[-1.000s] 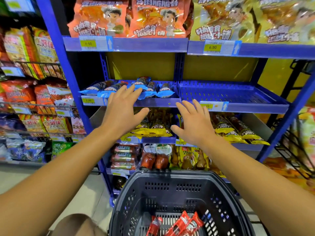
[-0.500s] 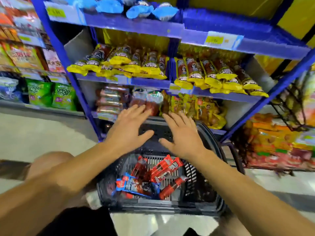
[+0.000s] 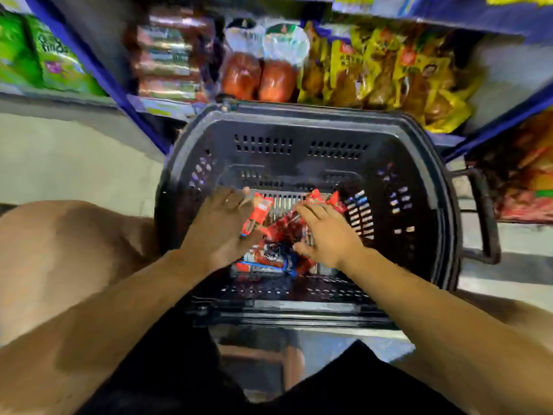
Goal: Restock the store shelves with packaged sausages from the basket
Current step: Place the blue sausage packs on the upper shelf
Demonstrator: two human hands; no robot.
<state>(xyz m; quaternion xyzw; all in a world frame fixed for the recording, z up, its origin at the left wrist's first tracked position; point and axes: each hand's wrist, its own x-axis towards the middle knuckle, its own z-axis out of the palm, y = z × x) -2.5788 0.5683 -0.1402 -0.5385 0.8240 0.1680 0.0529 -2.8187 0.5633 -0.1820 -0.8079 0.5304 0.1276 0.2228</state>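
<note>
A dark plastic basket [image 3: 299,124] stands on the floor in front of the blue shelves. Several red packaged sausages [image 3: 279,232] lie on its bottom. My left hand [image 3: 220,226] is down inside the basket, fingers stretched out, over the left side of the pile beside one red pack [image 3: 258,211]. My right hand [image 3: 324,232] lies flat over the right side of the pile, fingers straight. Neither hand visibly holds a pack; the image is blurred.
The lowest shelf behind the basket holds sausage packs [image 3: 167,55], two red-orange packs [image 3: 260,74] and yellow packs [image 3: 389,73]. The basket's handle [image 3: 484,217] hangs off its right side. My knee [image 3: 68,250] is at the left, over pale floor.
The view has dropped from the shelves to the basket. Both hands have gone down from above the rim into the basket, onto the red packs.
</note>
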